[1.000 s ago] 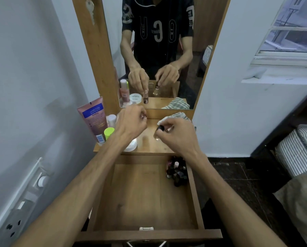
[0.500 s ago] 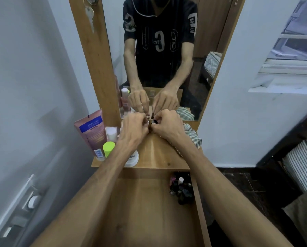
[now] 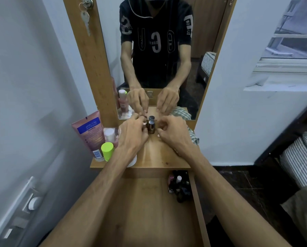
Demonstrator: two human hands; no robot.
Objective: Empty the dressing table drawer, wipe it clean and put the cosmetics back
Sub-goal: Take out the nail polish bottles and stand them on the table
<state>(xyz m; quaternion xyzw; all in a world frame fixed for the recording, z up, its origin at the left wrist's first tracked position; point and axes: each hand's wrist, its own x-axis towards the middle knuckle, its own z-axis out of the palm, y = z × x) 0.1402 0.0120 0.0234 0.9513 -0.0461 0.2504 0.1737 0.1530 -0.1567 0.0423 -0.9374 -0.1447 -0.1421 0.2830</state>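
Observation:
The open wooden drawer [image 3: 140,211] fills the lower middle, with a cluster of small nail polish bottles [image 3: 179,188] in its back right corner. On the tabletop [image 3: 159,155], close to the mirror, a dark nail polish bottle [image 3: 151,127] stands upright. My right hand [image 3: 174,132] hovers just right of it, fingers loosely apart and off the bottle. My left hand [image 3: 133,134] pinches another small nail polish bottle [image 3: 144,122] at its fingertips, right beside the dark one. Most of that bottle is hidden by my fingers.
A pink tube [image 3: 89,132], a green-capped bottle [image 3: 107,151] and a white-capped bottle [image 3: 110,134] stand at the tabletop's left. A white jar [image 3: 133,161] sits under my left forearm. A checked cloth [image 3: 193,138] lies at the right, a bed [image 3: 302,157] beyond.
Both hands moved from above the drawer's front to the back of the tabletop. The right hand set the dark bottle down by the mirror and let go.

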